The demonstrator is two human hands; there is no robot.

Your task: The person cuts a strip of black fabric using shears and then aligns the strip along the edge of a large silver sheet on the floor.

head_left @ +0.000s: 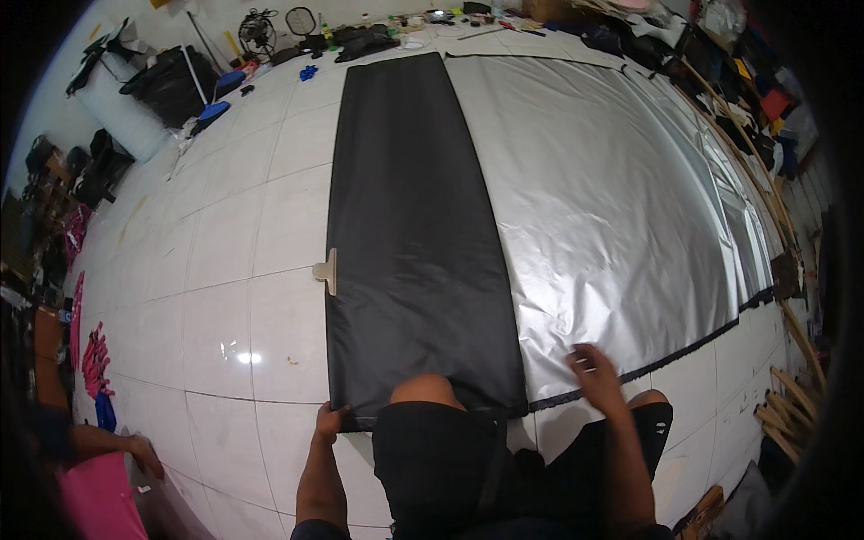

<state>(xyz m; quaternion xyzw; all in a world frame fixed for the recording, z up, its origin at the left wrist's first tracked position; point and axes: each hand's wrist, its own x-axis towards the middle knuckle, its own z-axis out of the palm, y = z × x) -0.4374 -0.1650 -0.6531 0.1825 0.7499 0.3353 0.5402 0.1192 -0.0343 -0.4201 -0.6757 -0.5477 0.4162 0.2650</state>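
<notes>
A long black folded panel of fabric lies on the floor in front of me, running away from my body. My left hand is closed on its near left corner. A broad metal clip grips the panel's left edge. To the right spreads a wrinkled silver sheet, with a dark edging along its near side. My right hand is above the near part of this sheet, fingers loosely bent and apart, with light spots showing between them. My bare knee covers part of the panel's near end.
Another person's hand is at the lower left, beside pink material. Pink bundles lie along the left. A fan and a blue broom are at the far left. Wooden strips lie at the right.
</notes>
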